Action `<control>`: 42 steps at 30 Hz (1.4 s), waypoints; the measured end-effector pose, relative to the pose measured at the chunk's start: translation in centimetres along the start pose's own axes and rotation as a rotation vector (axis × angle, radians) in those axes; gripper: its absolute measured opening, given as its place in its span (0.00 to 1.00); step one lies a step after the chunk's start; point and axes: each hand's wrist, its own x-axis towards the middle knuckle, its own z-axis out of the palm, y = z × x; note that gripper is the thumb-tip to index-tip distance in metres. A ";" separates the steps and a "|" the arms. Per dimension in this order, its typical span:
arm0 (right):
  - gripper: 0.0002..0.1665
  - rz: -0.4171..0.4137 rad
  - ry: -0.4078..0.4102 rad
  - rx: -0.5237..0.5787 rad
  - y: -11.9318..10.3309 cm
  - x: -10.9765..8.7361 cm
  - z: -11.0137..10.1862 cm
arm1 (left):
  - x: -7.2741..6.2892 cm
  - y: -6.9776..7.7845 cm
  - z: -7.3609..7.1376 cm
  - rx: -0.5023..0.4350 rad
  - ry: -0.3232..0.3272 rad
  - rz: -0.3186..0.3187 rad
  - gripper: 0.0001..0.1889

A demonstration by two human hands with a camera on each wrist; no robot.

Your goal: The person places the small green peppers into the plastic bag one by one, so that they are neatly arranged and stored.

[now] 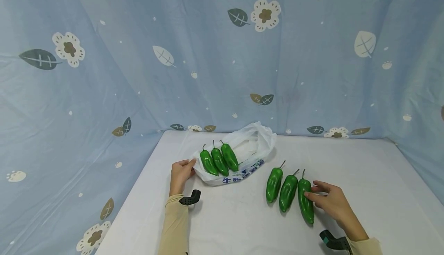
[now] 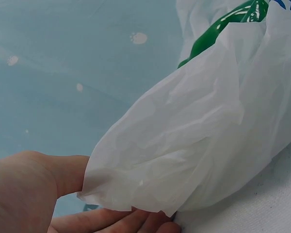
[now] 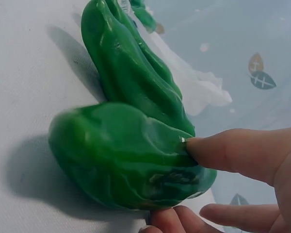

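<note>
Here the left hand [image 1: 181,175] pinches a bag [image 1: 263,144] whose blue lettering [image 1: 245,171] starts "生", the right hand [image 1: 331,203] a pepper [image 1: 306,208].

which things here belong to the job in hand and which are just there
In the job:
plastic bag, its edge held by the left hand
three green peppers in or on it
two loose green peppers
rightmost pepper, pinched by the right hand

Just there:
white tabletop
patterned blue cloth
black wrist devices

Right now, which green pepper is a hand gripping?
The rightmost pepper in the head view: the right hand pinches it, while neither hand touches the other peppers.
</note>
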 end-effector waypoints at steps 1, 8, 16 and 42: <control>0.48 -0.004 0.002 0.004 0.0 0.0 0.0 | 0.0 0.0 0.0 -0.001 0.000 0.001 0.31; 0.44 -0.013 0.018 0.033 0.1 -0.1 -0.1 | -0.1 0.0 0.0 -0.003 0.003 0.005 0.30; 0.43 -0.001 0.018 0.049 0.3 0.2 -0.3 | 0.0 0.1 0.1 -0.007 0.010 0.001 0.31; 0.44 0.055 -0.007 0.135 0.2 0.5 -1.3 | 0.0 0.0 0.0 0.004 0.004 0.009 0.31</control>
